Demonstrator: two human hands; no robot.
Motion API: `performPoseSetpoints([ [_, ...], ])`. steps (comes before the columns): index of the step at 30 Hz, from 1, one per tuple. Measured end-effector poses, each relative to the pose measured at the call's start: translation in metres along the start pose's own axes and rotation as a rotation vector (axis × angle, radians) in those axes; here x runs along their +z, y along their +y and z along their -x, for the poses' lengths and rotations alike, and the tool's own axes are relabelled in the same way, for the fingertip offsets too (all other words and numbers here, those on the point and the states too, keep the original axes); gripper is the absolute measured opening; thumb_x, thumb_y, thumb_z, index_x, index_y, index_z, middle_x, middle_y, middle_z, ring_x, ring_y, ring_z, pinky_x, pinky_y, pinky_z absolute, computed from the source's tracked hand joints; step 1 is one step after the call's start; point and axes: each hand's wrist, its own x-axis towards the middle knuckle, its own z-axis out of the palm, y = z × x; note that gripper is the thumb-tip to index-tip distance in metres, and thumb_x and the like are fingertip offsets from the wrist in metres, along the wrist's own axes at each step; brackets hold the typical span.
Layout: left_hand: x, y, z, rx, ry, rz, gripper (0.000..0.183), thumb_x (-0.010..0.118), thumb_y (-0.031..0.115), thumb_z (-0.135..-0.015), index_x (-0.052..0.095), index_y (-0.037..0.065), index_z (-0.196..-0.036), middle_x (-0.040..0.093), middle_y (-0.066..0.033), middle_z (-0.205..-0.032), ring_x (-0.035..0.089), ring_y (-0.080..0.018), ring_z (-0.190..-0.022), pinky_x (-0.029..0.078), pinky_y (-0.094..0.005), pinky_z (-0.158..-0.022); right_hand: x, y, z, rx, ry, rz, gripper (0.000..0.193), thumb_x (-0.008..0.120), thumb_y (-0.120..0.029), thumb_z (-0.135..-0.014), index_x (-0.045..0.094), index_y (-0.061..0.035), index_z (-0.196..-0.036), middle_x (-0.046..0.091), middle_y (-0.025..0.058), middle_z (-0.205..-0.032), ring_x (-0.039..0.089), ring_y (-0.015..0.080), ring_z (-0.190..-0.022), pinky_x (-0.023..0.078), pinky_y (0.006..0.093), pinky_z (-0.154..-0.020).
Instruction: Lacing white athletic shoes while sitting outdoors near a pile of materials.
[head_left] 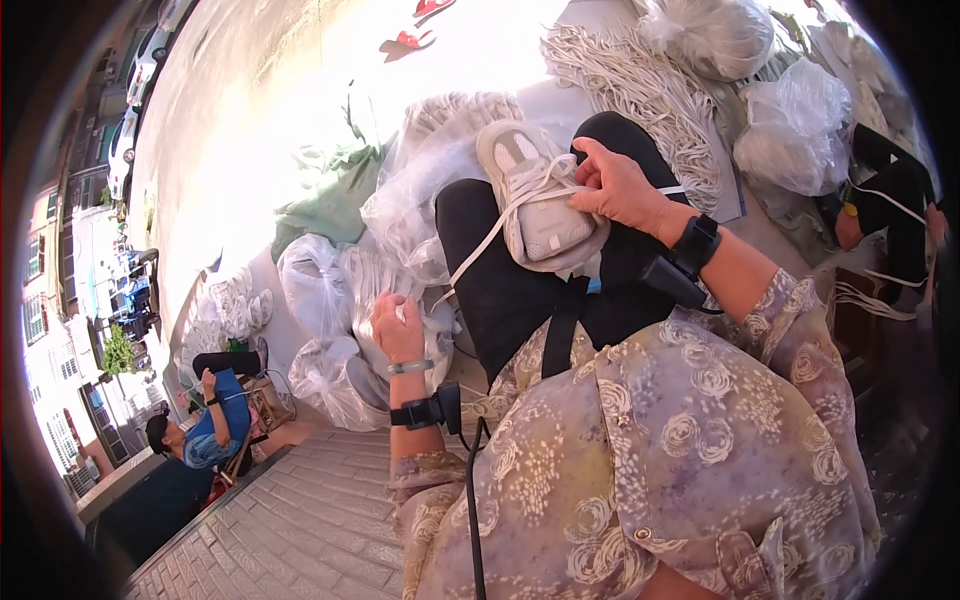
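Observation:
A pale beige sneaker rests across my black-trousered knees. White shoelaces cross loosely over its tongue. My right hand is at the sneaker's side, with fingers curled and thumb low against the lacing. A length of lace shows again past that hand, over my right knee. Another lace runs taut from the sneaker over my left thigh toward my left hand. The left hand is held off to the side with its fingers curled in; the lace end there is partly hidden.
Clear plastic bags and a green cloth sack lie left of my knees. A heap of white laces and more bags are at the far right. One person sits at the left, another's legs show at the right.

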Motion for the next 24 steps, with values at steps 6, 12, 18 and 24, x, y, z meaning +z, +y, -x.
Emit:
performPoseSetpoints([
  [6, 0.029, 0.145, -0.051, 0.458, -0.007, 0.153, 0.022, 0.06, 0.025, -0.079, 0.064, 0.007, -0.09, 0.057, -0.0113, -0.111, 0.05, -0.0313, -0.105, 0.034, -0.0431, -0.092, 0.005, 0.005, -0.005, 0.001, -0.006, -0.061, 0.068, 0.073, -0.013, -0.067, 0.04, -0.0005, -0.125, 0.06, 0.0085, -0.087, 0.055, 0.0136, -0.071, 0.046, 0.0257, -0.067],
  [12, 0.038, 0.162, -0.055, 0.466, -0.11, 0.28, 0.009, 0.059, 0.013, -0.077, 0.059, 0.005, -0.079, 0.059, -0.0138, -0.106, 0.053, -0.0326, -0.099, 0.04, -0.0396, -0.085, 0.0, 0.013, -0.011, -0.053, -0.03, -0.141, 0.05, 0.067, -0.019, -0.076, 0.048, 0.0012, -0.117, 0.061, 0.0076, -0.08, 0.057, 0.014, -0.068, 0.047, 0.0263, -0.061],
  [18, 0.036, 0.164, -0.05, 0.467, -0.096, 0.294, 0.006, 0.056, 0.008, -0.076, 0.053, 0.003, -0.076, 0.058, -0.0148, -0.1, 0.053, -0.0331, -0.094, 0.042, -0.0395, -0.082, 0.001, -0.002, -0.024, 0.188, -0.102, -0.321, 0.018, 0.058, -0.019, -0.086, 0.062, -0.0022, -0.092, 0.057, -0.0001, -0.071, 0.051, 0.0063, -0.06, 0.042, 0.0234, -0.046],
  [24, 0.025, 0.172, -0.051, 0.539, -0.099, 0.341, 0.004, 0.052, 0.004, -0.077, 0.05, 0.002, -0.076, 0.056, -0.0148, -0.091, 0.053, -0.0346, -0.089, 0.042, -0.0406, -0.076, -0.012, -0.01, -0.027, 0.337, -0.215, -0.494, 0.014, 0.058, -0.02, -0.084, 0.06, -0.0081, -0.078, 0.053, -0.0029, -0.069, 0.049, 0.0057, -0.059, 0.042, 0.0222, -0.046],
])
